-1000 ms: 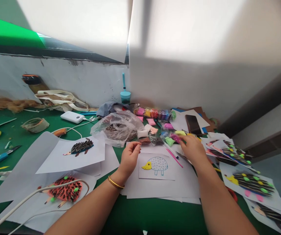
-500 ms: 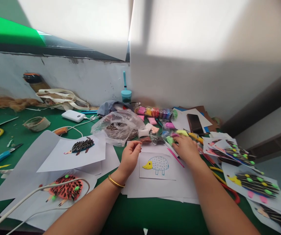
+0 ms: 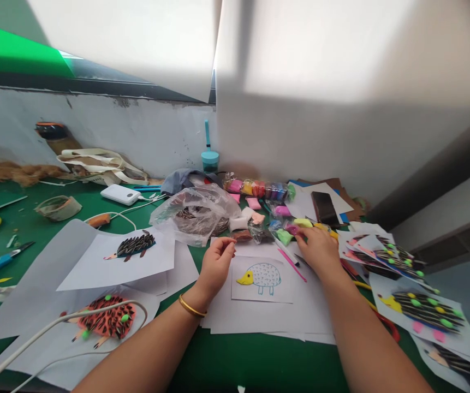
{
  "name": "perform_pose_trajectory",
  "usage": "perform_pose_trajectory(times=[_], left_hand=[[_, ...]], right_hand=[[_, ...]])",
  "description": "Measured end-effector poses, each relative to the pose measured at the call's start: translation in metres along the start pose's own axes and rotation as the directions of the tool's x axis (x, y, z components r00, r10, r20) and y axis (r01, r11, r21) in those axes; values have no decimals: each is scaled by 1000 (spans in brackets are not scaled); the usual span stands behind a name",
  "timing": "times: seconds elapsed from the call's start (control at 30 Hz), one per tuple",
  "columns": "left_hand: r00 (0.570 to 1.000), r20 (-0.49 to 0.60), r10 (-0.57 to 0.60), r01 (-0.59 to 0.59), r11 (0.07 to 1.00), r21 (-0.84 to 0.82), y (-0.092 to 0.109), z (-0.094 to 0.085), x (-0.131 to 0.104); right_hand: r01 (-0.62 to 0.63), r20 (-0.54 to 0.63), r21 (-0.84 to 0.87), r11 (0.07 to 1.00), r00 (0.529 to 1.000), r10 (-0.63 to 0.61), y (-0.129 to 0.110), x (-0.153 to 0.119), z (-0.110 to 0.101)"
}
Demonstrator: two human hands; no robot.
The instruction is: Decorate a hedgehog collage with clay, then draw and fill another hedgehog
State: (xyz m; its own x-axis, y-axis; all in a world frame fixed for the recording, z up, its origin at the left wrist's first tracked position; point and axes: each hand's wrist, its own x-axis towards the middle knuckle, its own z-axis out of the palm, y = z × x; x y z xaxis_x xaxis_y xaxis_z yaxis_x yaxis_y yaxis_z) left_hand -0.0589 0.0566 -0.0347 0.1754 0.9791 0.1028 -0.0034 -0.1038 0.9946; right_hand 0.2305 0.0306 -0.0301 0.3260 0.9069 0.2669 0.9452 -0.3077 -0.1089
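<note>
A hedgehog drawing (image 3: 266,274) with a yellow clay face lies on white sheets between my hands. My left hand (image 3: 216,262) is at its upper left, fingertips pinched together; whatever they hold is too small to make out. My right hand (image 3: 317,248) reaches to the clay packets at the upper right, its fingers curled beside a magenta packet (image 3: 291,229); the hand hides whether they grip it. Just left of that hand are a light green packet (image 3: 284,236), a white pen (image 3: 286,249) and a pink stick (image 3: 292,258).
Behind the sheets are a plastic bag of seeds (image 3: 196,214) and a row of coloured clay (image 3: 259,188). Seed hedgehog pictures lie left (image 3: 135,245) and right (image 3: 427,307). A white cable (image 3: 34,341) crosses the lower left. A phone (image 3: 325,208) rests at the back right.
My right hand has moved slightly right, away from the light green packet, which now shows more fully. My left hand keeps its pinch. The view has shifted slightly.
</note>
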Motion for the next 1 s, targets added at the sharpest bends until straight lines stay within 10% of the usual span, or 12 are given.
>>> perform_pose_trajectory(times=[1.0], left_hand=[[1000, 19, 8, -8, 1000, 6, -1, 1, 0]], right_hand=[[-77, -49, 14, 997, 996, 78, 11, 1, -2]])
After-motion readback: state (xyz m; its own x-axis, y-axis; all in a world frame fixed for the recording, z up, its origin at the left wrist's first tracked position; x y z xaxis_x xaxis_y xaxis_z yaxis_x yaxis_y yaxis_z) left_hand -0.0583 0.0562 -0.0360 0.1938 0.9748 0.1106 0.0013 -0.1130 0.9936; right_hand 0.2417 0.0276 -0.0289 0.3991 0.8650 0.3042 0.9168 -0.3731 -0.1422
